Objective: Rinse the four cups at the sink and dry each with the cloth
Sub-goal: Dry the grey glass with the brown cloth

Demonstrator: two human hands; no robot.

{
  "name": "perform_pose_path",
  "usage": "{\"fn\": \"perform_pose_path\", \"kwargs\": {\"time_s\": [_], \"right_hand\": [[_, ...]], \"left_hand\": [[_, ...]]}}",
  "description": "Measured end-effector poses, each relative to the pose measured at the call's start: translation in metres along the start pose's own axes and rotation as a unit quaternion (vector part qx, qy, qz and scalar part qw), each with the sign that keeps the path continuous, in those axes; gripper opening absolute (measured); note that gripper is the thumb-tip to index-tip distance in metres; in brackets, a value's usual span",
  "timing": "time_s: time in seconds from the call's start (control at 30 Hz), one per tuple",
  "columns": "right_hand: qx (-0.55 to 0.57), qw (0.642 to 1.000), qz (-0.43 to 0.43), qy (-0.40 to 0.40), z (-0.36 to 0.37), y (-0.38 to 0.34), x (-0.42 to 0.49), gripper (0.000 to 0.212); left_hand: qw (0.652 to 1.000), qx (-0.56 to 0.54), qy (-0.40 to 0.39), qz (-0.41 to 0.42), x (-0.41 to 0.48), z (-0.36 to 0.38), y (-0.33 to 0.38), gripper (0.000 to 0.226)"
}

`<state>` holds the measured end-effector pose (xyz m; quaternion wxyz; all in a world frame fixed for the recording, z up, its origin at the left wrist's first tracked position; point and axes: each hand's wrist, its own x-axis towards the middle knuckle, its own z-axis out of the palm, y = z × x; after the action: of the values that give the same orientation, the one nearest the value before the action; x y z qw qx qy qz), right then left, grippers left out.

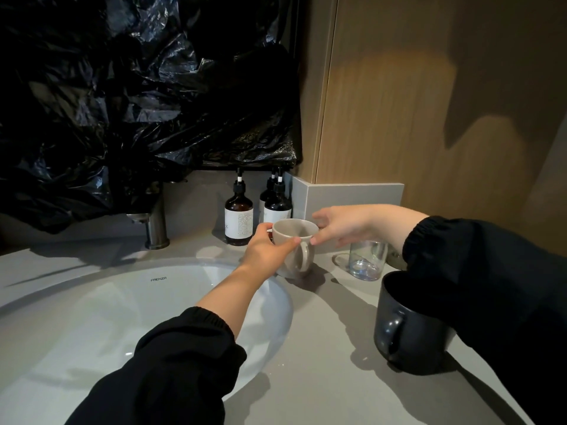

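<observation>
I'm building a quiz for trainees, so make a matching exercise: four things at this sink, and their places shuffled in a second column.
Things: 1 beige mug; 2 clear glass; 3 dark mug; 4 brown pump bottles.
Places: A farthest back; B nearest, on the counter's right; C gripped by the left hand; D partly hidden by the right arm.
Pairs: 1-C, 2-D, 3-B, 4-A.

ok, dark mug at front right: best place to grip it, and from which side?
By the handle, coming in from the sink side. The dark mug stands upright on the counter with its handle turned that way and fully exposed; the right sleeve lies over its far rim. The left hand holds the beige mug.
</observation>
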<state>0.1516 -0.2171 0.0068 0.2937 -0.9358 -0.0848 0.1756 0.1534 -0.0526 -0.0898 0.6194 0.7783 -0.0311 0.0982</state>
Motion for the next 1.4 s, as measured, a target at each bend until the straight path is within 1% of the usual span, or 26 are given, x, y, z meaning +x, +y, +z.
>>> {"fn": "perform_pose_path", "kwargs": {"time_s": [0.07, 0.13, 0.2, 0.27, 0.37, 0.43, 0.5, 0.57, 0.63, 0.7, 0.77, 0.87, 0.97, 1.03, 1.13, 1.23, 1.27, 1.33, 1.4], "right_hand": [[-0.089, 0.996, -0.004, 0.014, -0.007, -0.003, -0.018, 0.077], [-0.193, 0.98, -0.02, 0.05, -0.012, -0.003, -0.043, 0.069], [-0.241, 0.967, -0.023, 0.074, -0.008, 0.003, -0.069, 0.065], [-0.28, 0.956, -0.021, 0.087, 0.002, 0.012, -0.092, 0.065], [-0.295, 0.953, -0.011, 0.069, 0.018, 0.021, -0.125, 0.066], [-0.289, 0.956, 0.001, 0.054, 0.027, 0.023, -0.142, 0.069], [-0.295, 0.952, 0.03, 0.071, 0.032, 0.027, -0.15, 0.077], [-0.322, 0.939, 0.08, 0.095, 0.035, 0.03, -0.153, 0.086], [-0.337, 0.93, 0.118, 0.089, 0.034, 0.032, -0.153, 0.085], [-0.325, 0.934, 0.12, 0.086, 0.031, 0.033, -0.153, 0.074], [-0.301, 0.943, 0.101, 0.1, 0.03, 0.034, -0.147, 0.067], [-0.259, 0.957, 0.037, 0.123, 0.031, 0.042, -0.13, 0.069], [-0.184, 0.971, -0.036, 0.148, 0.032, 0.048, -0.112, 0.07], [-0.14, 0.976, -0.067, 0.156, 0.032, 0.049, -0.1, 0.071], [-0.105, 0.978, -0.083, 0.157, 0.027, 0.052, -0.084, 0.07], [-0.055, 0.986, -0.089, 0.134, 0.019, 0.054, -0.076, 0.061], [-0.03, 0.985, -0.096, 0.139, 0.015, 0.054, -0.073, 0.057], [-0.008, 0.975, -0.11, 0.192, 0.003, 0.058, -0.065, 0.05], [-0.034, 0.961, -0.1, 0.256, -0.014, 0.064, -0.053, 0.049]], "left_hand": [[1.0, -0.007, -0.006, 0.001, -0.001, 0.002, -0.002, 0.062], [1.0, -0.017, -0.011, -0.001, -0.004, 0.006, -0.004, 0.065], [1.0, -0.018, -0.008, 0.001, -0.009, 0.01, -0.006, 0.07], [1.0, -0.009, 0.0, 0.008, -0.015, 0.015, -0.007, 0.07], [1.0, 0.006, 0.018, 0.023, -0.024, 0.02, -0.007, 0.07], [0.999, 0.004, 0.027, 0.035, -0.03, 0.022, -0.005, 0.064], [0.999, 0.012, 0.032, 0.034, -0.035, 0.022, -0.003, 0.059], [0.999, 0.039, 0.025, 0.028, -0.041, 0.022, -0.003, 0.064], [0.997, 0.07, 0.009, 0.022, -0.045, 0.02, -0.004, 0.076], [0.995, 0.097, 0.001, 0.02, -0.046, 0.019, -0.006, 0.084], [0.991, 0.13, 0.005, 0.027, -0.047, 0.018, -0.006, 0.085], [0.985, 0.171, 0.007, 0.033, -0.046, 0.017, -0.007, 0.089], [0.98, 0.195, -0.001, 0.032, -0.045, 0.018, -0.008, 0.093], [0.978, 0.206, 0.003, 0.034, -0.044, 0.018, -0.009, 0.093], [0.976, 0.212, 0.007, 0.043, -0.04, 0.019, -0.013, 0.088], [0.975, 0.217, 0.005, 0.055, -0.04, 0.02, -0.015, 0.083], [0.974, 0.219, 0.004, 0.057, -0.04, 0.02, -0.016, 0.083], [0.973, 0.223, -0.001, 0.055, -0.041, 0.019, -0.017, 0.087], [0.973, 0.227, -0.004, 0.053, -0.041, 0.019, -0.018, 0.091]]}}
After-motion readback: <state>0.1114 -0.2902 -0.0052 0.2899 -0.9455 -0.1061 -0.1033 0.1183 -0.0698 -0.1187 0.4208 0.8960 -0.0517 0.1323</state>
